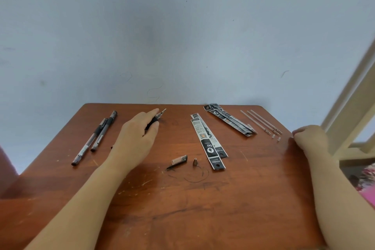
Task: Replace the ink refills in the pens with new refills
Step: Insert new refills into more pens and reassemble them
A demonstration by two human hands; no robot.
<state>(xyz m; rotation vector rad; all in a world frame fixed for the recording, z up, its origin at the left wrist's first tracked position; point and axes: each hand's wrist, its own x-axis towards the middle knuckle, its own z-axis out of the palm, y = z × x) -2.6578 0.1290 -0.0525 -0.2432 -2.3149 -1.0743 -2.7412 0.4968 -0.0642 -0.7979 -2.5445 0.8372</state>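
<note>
**Pen Refilling at a Wooden Tabletop: Left Hand on a Pen**

Left hand: extended toward the far edge of the tabletop, left of its middle, fingers and thumb curled round a pen. Black grip under the fingers, pointed tip showing beyond them, aimed at the far edge.

Right hand: resting at the right edge, fingers curled inward. Impossible to tell whether pinching something small or closed on nothing.

Just beside its fingertips, toward the far right corner: two small pale plugs, lying at the ends of three bare refills. Refills parallel and close together, slanting from the far edge toward the right edge.

Left of these: a bundle of black printed refill packets, slanting the same way from the far edge.

Nearer the middle: two more long refill packets, overlapping, running from the far edge toward the near one.

Beside their near ends: a small metal cone, upright. Just left of it, close but apart, a pen cap lying on its side.

Just nearer than these: dark ink scribbles on the wood.

Along the left edge: two pens, side by side, touching or nearly so. Both slanting from the far left corner toward the near edge.

Behind the far edge: a pale blue-grey wall.
</note>
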